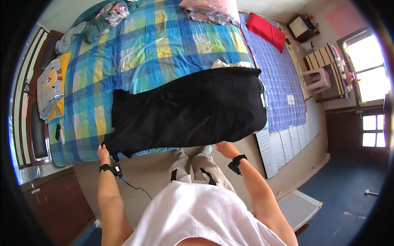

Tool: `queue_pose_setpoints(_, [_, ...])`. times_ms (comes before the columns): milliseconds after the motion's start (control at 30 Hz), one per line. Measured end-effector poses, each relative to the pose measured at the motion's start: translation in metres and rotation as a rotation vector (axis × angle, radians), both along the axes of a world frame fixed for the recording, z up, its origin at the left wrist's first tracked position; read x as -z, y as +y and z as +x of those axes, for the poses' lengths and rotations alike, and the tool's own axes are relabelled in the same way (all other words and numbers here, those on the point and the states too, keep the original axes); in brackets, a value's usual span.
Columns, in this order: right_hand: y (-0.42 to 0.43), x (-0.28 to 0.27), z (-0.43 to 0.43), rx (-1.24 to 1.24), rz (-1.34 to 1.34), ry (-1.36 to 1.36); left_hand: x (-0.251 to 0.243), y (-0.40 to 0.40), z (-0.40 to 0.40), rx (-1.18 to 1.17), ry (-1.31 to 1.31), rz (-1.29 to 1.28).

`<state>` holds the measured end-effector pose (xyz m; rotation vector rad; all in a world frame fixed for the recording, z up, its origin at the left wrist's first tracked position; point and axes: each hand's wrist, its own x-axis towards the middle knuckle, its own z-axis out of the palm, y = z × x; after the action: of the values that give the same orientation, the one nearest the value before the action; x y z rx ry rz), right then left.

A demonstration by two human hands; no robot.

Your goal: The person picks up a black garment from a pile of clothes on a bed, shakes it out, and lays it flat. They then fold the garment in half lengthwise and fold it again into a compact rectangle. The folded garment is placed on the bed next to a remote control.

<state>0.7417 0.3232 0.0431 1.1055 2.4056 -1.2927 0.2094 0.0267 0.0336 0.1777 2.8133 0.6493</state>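
Observation:
A black cloth garment lies spread across the near edge of a bed with a blue, green and yellow plaid cover. Its narrower end is on the left and its wide end on the right. My left hand pinches the garment's lower left corner at the bed's edge. At the garment's lower right edge is my right hand, its fingers bent close to the hem; whether they grip the cloth cannot be told. Some white fabric shows from behind the garment's top edge.
A folded checked cloth with a bear face, a black phone-like object and a white one lie at the bed's left. Farther off are a pink pillow, a second bed with a blue quilted cover, a red cushion and a plastic stool.

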Motion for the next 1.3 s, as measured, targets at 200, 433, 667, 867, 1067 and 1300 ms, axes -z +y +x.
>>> queue_pose_setpoints(200, [0.012,0.03,0.044,0.478,-0.078,-0.156,0.05,0.035,0.04,0.052,0.225,-0.213])
queue_pose_setpoints(433, [0.0,0.042,0.069,0.525,-0.108,-0.219,0.083,0.201,0.241,0.747,-0.127,0.309])
queue_pose_setpoints(667, [-0.024,0.048,0.09,0.504,-0.179,-0.215,0.128,0.301,0.366,0.684,-0.288,0.473])
queue_pose_setpoints(867, [-0.029,0.062,0.097,0.585,-0.28,-0.188,0.153,0.326,0.391,0.681,-0.001,0.389])
queue_pose_setpoints(1067, [-0.031,0.074,0.102,0.597,-0.335,-0.18,0.171,0.328,0.384,0.639,-0.063,0.329])
queue_pose_setpoints(1300, [-0.029,0.077,0.103,0.54,-0.241,-0.153,0.157,0.315,0.369,0.676,-0.198,0.426])
